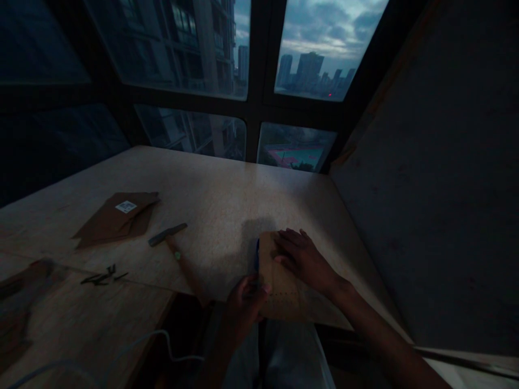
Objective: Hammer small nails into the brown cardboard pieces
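Nearest to you, a white cable (168,341) loops past the dark gap at the table's front edge, left of your lap.

Just above it, your left hand (244,302) is curled closed around a thin blue tool (257,257). The tool stands close to upright at the left edge of the brown sheet (280,294). The light is too dim to tell what kind of tool it is.

The brown sheet lies flat at the near edge of the table (227,189), and a row of small dots runs across its lower part. Your right hand (303,258) rests on the sheet's upper part with the fingers spread and flat, pressing down and gripping nothing. Its forearm comes in from the lower right.

To the left of your hands lies a hammer (175,244). Its dark head points away from you and its wooden handle slants back towards the table edge, ending near your left hand but apart from it. Further left, a few small dark bits (103,277) lie scattered on the wood; they are too small to identify.

Beyond the hammer sits a stack of flat brown pieces (115,219) with a white label (126,206) on top, well apart from the sheet. Nothing lies between your hands and the sheet.

A plain board wall (438,216) closes off the right side, close to your right arm. At the far end, dark-framed windows (312,48) show tall buildings under a cloudy sky.
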Motion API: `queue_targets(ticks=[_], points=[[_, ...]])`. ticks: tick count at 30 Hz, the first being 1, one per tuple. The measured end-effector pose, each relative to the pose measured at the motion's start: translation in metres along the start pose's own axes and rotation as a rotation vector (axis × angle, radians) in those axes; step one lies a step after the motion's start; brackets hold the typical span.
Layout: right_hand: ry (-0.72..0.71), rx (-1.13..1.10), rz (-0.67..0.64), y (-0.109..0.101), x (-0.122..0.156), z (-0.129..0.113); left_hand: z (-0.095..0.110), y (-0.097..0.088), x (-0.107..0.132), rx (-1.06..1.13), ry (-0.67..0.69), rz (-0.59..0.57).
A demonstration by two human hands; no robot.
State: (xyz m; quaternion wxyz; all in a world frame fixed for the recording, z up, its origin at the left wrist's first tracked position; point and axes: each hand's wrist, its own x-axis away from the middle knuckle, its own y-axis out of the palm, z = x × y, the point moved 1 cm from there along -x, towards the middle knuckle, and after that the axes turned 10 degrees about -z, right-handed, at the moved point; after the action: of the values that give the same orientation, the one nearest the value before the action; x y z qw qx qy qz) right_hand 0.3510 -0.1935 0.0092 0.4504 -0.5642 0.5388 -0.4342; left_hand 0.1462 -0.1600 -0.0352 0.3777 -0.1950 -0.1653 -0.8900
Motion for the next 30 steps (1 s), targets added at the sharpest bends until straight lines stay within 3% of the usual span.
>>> queue_targets(ticks=[12,21,30], points=[[-0.006,-0.016,-0.031,0.001,-0.006,0.002,0.005,0.005,-0.005,0.222,0.039,0.062],[-0.025,-0.033,0.014,-0.001,-0.004,0.0,-0.006,0.001,-0.009,0.187,-0.005,-0.014],[-0.011,-0.007,0.005,0.001,-0.008,0.004,-0.006,0.001,-0.011,0.164,0.026,0.005]])
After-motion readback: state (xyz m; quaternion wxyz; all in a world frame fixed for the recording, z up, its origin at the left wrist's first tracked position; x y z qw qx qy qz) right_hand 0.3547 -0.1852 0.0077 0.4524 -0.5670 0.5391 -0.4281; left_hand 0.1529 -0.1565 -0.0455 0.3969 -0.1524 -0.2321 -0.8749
